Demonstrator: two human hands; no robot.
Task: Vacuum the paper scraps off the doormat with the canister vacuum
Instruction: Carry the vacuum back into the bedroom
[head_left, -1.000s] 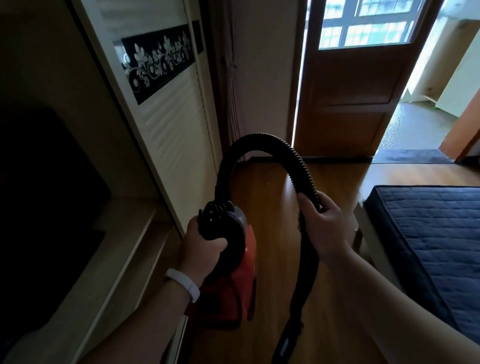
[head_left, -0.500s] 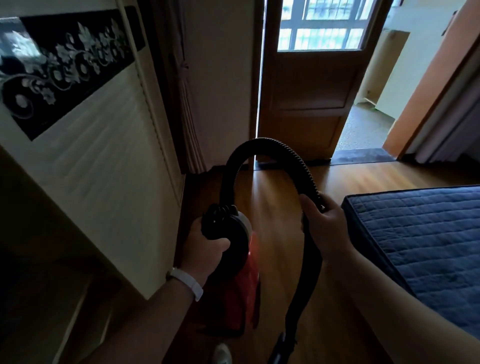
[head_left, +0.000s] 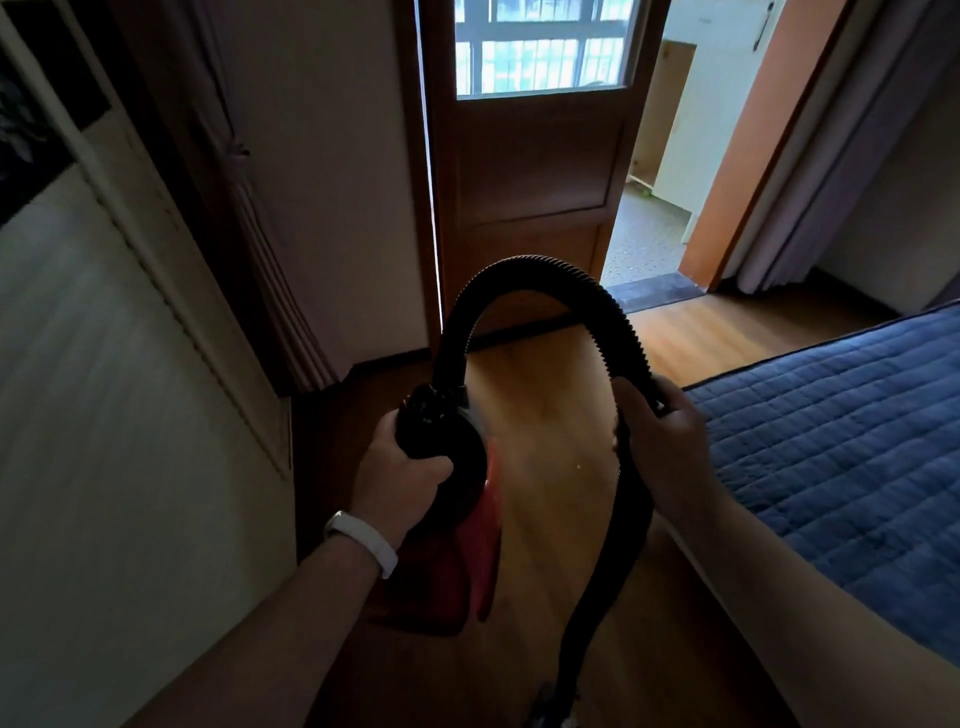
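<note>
As I stand indoors, my left hand (head_left: 400, 483) curls its fingers (head_left: 434, 470) round the red canister vacuum (head_left: 470, 551) handle, my right hand (head_left: 662, 447) grips its ribbed hose (head_left: 524, 267) beside the blue bed (head_left: 841, 436); the dark doormat (head_left: 652, 291) lies ahead at the doorway (head_left: 660, 171).

You're in a home bedroom: a blue quilted mattress (head_left: 831, 441) fills the right of the frame, a pale wardrobe (head_left: 104, 415) with a floral panel (head_left: 31, 130) lines the left, wood flooring (head_left: 550, 395) runs between, and at top centre a glazed wooden door (head_left: 530, 171) stands open beside a dark doormat (head_left: 654, 291) at the threshold.
</note>
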